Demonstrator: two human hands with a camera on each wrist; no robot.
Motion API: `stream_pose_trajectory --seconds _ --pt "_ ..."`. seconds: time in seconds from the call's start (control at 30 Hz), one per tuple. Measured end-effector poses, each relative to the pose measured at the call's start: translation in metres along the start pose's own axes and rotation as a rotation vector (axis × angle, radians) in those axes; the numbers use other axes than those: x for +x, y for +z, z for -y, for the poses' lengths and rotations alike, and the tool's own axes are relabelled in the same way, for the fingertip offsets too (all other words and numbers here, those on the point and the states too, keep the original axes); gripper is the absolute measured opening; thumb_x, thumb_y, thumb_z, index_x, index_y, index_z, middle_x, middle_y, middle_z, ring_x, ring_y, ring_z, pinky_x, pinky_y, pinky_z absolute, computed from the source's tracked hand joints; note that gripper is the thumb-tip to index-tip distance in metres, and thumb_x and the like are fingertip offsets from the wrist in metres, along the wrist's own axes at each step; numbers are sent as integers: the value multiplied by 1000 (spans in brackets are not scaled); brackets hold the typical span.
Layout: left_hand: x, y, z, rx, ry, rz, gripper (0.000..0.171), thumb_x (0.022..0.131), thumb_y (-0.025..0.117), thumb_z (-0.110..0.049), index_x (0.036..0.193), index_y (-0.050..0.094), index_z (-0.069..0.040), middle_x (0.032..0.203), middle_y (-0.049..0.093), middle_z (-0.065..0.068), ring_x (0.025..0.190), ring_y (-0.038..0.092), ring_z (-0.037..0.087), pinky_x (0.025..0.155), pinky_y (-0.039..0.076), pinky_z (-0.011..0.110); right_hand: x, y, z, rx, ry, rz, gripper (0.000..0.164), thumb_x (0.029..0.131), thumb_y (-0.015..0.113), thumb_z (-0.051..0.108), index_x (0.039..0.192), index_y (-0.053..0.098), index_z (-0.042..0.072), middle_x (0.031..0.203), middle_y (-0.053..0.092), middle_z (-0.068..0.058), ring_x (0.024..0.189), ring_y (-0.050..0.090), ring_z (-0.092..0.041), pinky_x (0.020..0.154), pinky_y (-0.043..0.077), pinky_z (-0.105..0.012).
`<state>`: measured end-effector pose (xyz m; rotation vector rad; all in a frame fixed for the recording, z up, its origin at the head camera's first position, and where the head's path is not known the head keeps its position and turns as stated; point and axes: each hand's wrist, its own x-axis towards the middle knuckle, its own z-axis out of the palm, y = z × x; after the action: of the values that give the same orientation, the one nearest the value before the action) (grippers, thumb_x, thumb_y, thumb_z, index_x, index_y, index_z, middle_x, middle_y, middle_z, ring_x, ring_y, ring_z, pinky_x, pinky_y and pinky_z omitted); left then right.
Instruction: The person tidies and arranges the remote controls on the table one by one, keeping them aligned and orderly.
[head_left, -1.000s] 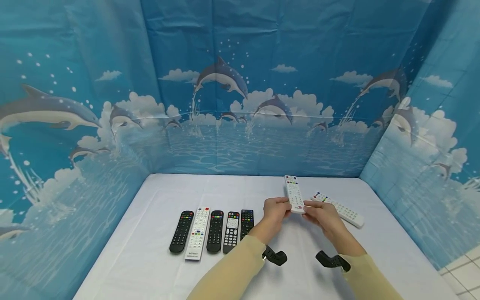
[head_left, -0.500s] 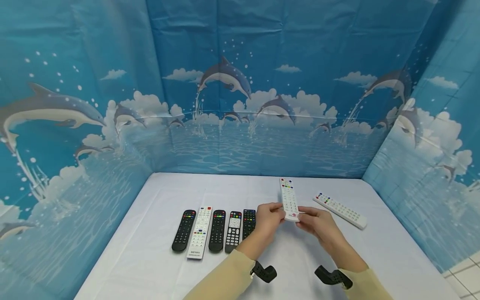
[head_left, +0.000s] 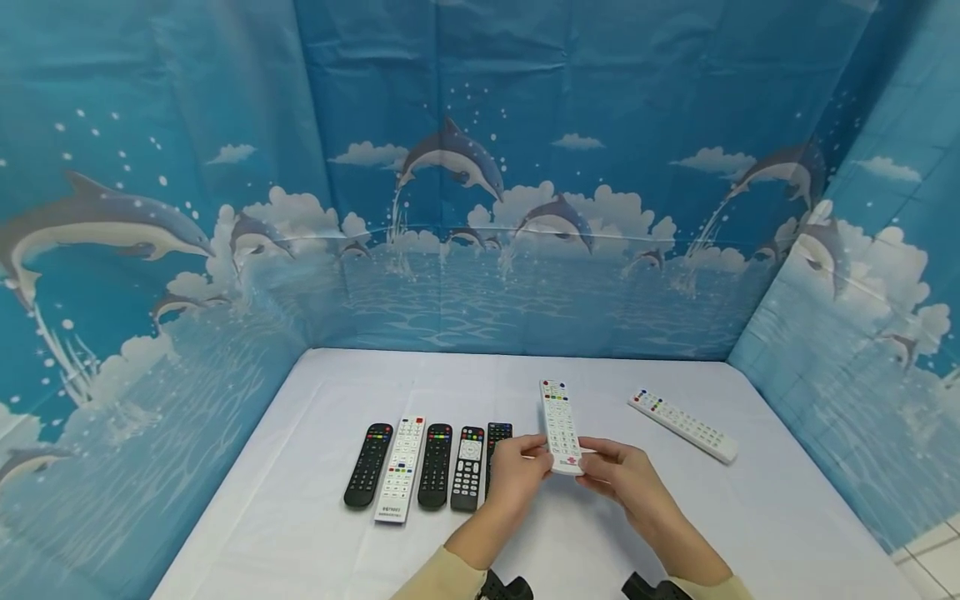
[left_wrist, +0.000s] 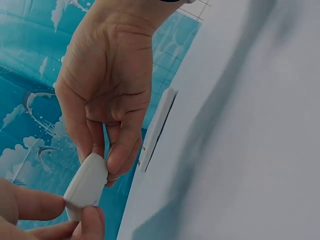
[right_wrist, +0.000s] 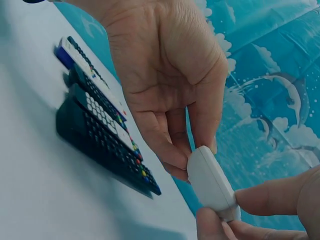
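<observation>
A white remote control (head_left: 560, 425) is held above the table by both hands, its far end tilted up and its buttons facing up. My left hand (head_left: 516, 475) pinches its near left edge, and my right hand (head_left: 617, 477) pinches the near right edge. The left wrist view shows the remote's white end (left_wrist: 86, 186) between the fingertips of both hands; the same end (right_wrist: 212, 182) appears in the right wrist view. A second white remote control (head_left: 682, 425) lies slanted on the table to the right of my right hand.
Left of my hands, several remotes stand side by side in a row: a black one (head_left: 368, 465), a white one (head_left: 401, 469), and more black ones, the last partly behind my left hand. White cloth covers the table (head_left: 285, 500). A dolphin-print curtain (head_left: 480, 300) encloses the back and sides.
Both hands have drawn the held white remote toward the body and to the left, away from the white remote lying at the right. The row has not been rearranged.
</observation>
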<state>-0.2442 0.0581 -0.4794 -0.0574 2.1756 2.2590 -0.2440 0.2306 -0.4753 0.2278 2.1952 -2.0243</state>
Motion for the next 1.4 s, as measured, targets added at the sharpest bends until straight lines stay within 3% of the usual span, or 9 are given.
stream_pose_trajectory --seconds 0.4,0.63,1.1,1.4 --pt "-24 -24 11 78 -30 4 33 80 68 10 113 71 7 88 64 5 75 62 12 65 58 22 -19 16 -19 31 13 68 51 90 70 7 136 54 -9 107 69 -15 95 69 -25 81 60 -34" --pt "-35 -28 17 171 13 -6 30 82 69 7 111 73 6 81 64 0 70 61 9 60 56 21 -22 21 -31 81 64 83 53 91 69 7 137 52 -12 111 69 -16 97 69 -24 81 60 -34" --pt "-39 -36 20 272 78 8 28 78 70 7 106 75 4 80 69 -3 72 59 10 59 49 22 -24 28 -33 85 86 52 51 90 72 7 134 55 -13 111 68 -18 95 69 -25 80 60 -36" --pt "-40 -38 21 290 107 -1 27 78 71 7 103 76 4 79 69 -2 70 60 10 59 50 22 -24 32 -34 68 69 49 50 89 72 5 132 56 -14 109 69 -18 95 69 -25 80 60 -36"
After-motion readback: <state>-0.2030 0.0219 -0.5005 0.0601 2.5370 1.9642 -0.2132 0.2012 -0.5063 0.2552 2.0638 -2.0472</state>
